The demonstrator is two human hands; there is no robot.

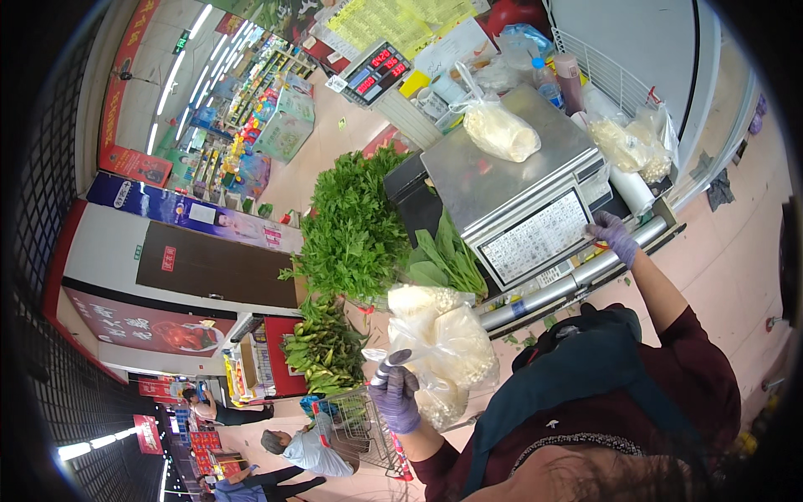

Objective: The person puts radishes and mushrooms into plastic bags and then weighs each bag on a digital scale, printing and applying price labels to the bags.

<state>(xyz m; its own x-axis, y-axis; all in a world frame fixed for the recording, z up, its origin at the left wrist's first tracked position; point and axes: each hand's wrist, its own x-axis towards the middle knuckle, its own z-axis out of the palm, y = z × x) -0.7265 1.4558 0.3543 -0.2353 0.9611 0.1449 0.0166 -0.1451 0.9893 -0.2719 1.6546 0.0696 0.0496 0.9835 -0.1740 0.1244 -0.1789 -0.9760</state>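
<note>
My left hand [396, 394], in a purple glove, is closed at the gathered top of clear plastic bags [448, 345] filled with pale, whitish food that looks like mushrooms. My right hand [613, 237], gloved too, touches the right edge of the key panel [533, 238] on a label-printing scale. A knotted clear bag of pale food [502, 130] lies on the scale's steel platter [464, 188]. Red digits glow on the scale's display [376, 74]. Leafy green vegetables [448, 257] lie beside the platter, near a large heap of leafy greens [354, 229].
More filled bags [633, 147], a pink thermos [568, 81] and a water bottle [547, 85] stand beyond the scale. Corn in husks [323, 354] is heaped at the left. A person stands by a shopping cart [364, 430]; other people are farther off. A metal rail [586, 273] edges the counter.
</note>
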